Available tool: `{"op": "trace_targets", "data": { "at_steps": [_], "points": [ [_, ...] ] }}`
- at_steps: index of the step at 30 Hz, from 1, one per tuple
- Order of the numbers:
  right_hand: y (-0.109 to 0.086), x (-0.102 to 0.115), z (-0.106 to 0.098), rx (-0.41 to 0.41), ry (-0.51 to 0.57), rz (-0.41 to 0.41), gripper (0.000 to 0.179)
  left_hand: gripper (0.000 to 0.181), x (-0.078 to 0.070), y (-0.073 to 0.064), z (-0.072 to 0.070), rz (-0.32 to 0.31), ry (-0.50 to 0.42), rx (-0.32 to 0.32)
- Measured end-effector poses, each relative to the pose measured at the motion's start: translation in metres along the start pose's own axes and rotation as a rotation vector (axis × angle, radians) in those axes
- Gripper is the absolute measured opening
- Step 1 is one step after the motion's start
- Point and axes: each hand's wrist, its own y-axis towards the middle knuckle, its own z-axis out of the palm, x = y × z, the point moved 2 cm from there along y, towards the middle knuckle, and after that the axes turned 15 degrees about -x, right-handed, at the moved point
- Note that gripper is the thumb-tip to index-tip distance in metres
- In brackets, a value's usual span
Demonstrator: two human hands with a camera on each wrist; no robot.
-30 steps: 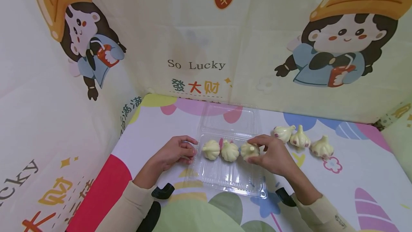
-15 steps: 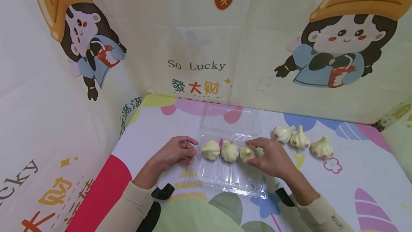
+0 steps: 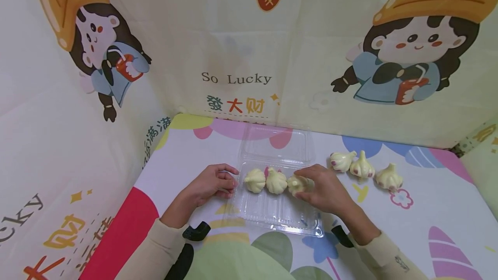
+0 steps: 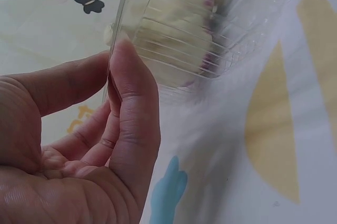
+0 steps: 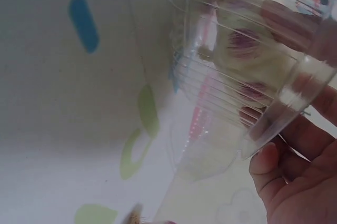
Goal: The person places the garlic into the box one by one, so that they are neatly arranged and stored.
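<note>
A clear plastic box (image 3: 268, 211) lies on the table with its lid (image 3: 278, 141) folded back. My left hand (image 3: 214, 185) pinches the box's left rim between thumb and fingers, as the left wrist view also shows (image 4: 113, 129). Inside, two garlic bulbs stand in a row: a left bulb (image 3: 255, 180) and a middle bulb (image 3: 276, 181). Beside them, at the right end, my right hand (image 3: 328, 190) holds a third garlic bulb (image 3: 295, 185). In the right wrist view, that bulb's purple-marked side (image 5: 245, 50) shows through the ribbed wall, with fingers around it.
Three more garlic bulbs lie on the table to the right: one (image 3: 342, 161) beside another (image 3: 362, 167), and one (image 3: 390, 177) farther right. A printed cloth wall (image 3: 311, 55) rises behind the patterned tabletop (image 3: 412, 237).
My right hand and its garlic bulb have shifted a little left, close against the middle bulb. My left hand stays on the box rim.
</note>
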Motion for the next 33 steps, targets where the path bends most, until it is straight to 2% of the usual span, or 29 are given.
{"op": "trace_targets", "data": {
  "at_steps": [13, 21, 33],
  "points": [
    [-0.0014, -0.0007, 0.0038, -0.005, -0.068, -0.079, 0.041, 0.036, -0.0003, -0.0008, 0.0009, 0.007, 0.001, -0.01],
    [-0.0032, -0.0028, 0.0075, -0.048, -0.098, -0.114, 0.039, 0.038, -0.0008, -0.001, 0.0016, 0.015, -0.002, -0.001],
    [-0.0069, -0.0027, 0.0075, -0.073, -0.076, -0.135, 0.045, 0.038, 0.0, -0.0036, 0.0018, 0.013, 0.015, -0.014]
  ]
}}
